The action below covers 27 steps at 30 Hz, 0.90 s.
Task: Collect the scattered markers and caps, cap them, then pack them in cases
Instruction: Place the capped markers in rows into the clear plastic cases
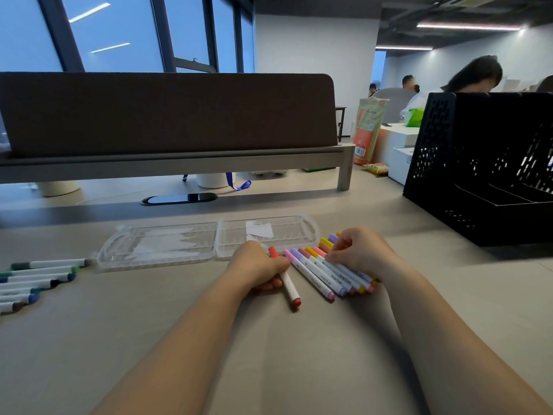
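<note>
Left hand [257,269] fingers curled shut around the white barrel of a red marker [285,280], red ends sticking out beyond and below the fist, near end on the desk [149,339]. Right hand [359,254] fingertips [330,258] pressed together onto a fanned row of warm-colour markers [332,272], pinning them just right of the red one. All look capped, so step reads as gathering and squaring up the set; next move probably calls for sliding red into the row, then lifting the bundle into the open clear case [206,239] just beyond the knuckles. Both forearms low, wrists angled inward. Cool-colour markers [39,280] lie well left, still unpacked.
</note>
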Tool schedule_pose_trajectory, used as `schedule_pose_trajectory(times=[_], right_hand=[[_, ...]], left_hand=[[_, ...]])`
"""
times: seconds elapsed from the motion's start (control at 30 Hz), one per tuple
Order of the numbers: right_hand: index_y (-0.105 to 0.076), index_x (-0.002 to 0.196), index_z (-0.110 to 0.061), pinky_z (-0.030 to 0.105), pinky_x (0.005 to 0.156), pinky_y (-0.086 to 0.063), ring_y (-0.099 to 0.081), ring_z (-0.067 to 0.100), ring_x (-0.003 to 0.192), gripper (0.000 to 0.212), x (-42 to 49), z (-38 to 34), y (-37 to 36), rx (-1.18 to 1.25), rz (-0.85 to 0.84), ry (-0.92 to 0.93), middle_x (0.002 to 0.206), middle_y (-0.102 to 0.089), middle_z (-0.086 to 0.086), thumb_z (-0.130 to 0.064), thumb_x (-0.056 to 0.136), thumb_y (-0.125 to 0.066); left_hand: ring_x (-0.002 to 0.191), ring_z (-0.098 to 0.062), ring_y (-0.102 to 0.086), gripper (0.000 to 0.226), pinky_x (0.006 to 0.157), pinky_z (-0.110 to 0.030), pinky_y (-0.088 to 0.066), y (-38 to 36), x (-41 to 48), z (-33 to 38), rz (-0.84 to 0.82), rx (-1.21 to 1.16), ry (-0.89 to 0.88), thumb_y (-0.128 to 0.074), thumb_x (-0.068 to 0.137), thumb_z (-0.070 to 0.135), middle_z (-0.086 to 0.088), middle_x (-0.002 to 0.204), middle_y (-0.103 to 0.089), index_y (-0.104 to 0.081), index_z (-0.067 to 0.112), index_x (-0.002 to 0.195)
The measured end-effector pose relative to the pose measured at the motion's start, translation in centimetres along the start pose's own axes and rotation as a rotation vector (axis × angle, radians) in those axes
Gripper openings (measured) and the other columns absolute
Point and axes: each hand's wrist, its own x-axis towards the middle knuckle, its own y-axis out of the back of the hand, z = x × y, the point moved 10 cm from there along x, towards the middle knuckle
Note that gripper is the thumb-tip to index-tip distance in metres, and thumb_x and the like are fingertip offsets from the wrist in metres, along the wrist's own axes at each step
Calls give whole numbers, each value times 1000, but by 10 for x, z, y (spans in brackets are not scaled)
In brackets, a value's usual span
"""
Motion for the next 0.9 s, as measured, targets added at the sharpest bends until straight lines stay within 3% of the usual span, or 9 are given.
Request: schedule_pose_trajectory(times=[0.07,0.2,0.37,0.47,0.57,0.63,0.73,0.8,0.9], right_hand=[[-67,79,-24,27,63,-46,-58,13,80,13,-1,-2,0,-83,10,6,80,-65,-3,-35,81,-71],[-69,79,-24,28,65,-48,-59,14,76,18,-1,-6,4,-267,69,27,78,-67,-4,-41,82,-67],[-61,72,-19,24,55,-38,-53,14,66,24,-7,-23,1,-455,117,76,72,-62,-3,-38,86,-60],[-62,78,-16,25,52,-35,-49,15,62,24,-3,-29,2,-312,123,64,69,-56,0,-35,91,-55],[-58,87,-16,29,60,-44,-54,17,67,22,10,-38,-2,-53,107,49,81,-63,6,-35,95,-50],[-58,86,-16,34,67,-50,-58,18,69,24,21,-50,-11,85,75,55,84,-67,5,-36,96,-49],[-64,81,-12,26,59,-45,-52,14,62,32,33,-75,-24,228,16,65,76,-65,2,-36,97,-49],[-65,87,-9,22,58,-41,-49,12,62,32,40,-89,-29,359,-12,41,75,-64,-3,-35,97,-50],[-65,89,-6,24,61,-44,-46,12,59,31,52,-105,-42,574,-70,-41,79,-68,-2,-33,97,-52]], left_hand=[[43,-9,-60,18,48,-19,-51,0,0,-1,-2,-35,13,-64,78,23,-2,52,-67,-68,6,75],[57,-16,-61,24,64,-27,-55,0,-2,0,-16,-97,6,-61,85,28,-5,58,-64,-63,8,72],[50,-11,-61,27,52,-23,-51,17,-4,8,19,-147,-42,-43,98,29,-6,69,-65,-56,12,83],[47,-9,-59,28,46,-20,-46,43,-3,12,84,-137,-103,-33,102,32,-5,71,-63,-50,16,87],[52,-12,-51,31,48,-22,-40,70,3,8,171,-92,-130,-32,102,37,-6,68,-56,-49,12,95],[57,-16,-51,33,50,-25,-41,90,10,3,243,-45,-135,-36,100,39,-8,70,-57,-52,13,88],[72,-23,-58,30,65,-33,-49,113,24,-3,285,-43,-105,-44,98,38,-16,88,-67,-54,17,80],[72,-20,-56,26,76,-35,-52,121,33,-4,275,-52,-74,-46,98,34,-15,93,-67,-58,12,92],[68,-13,-54,24,81,-31,-52,122,48,-1,240,-91,-67,-50,97,27,-7,83,-60,-59,7,108]])
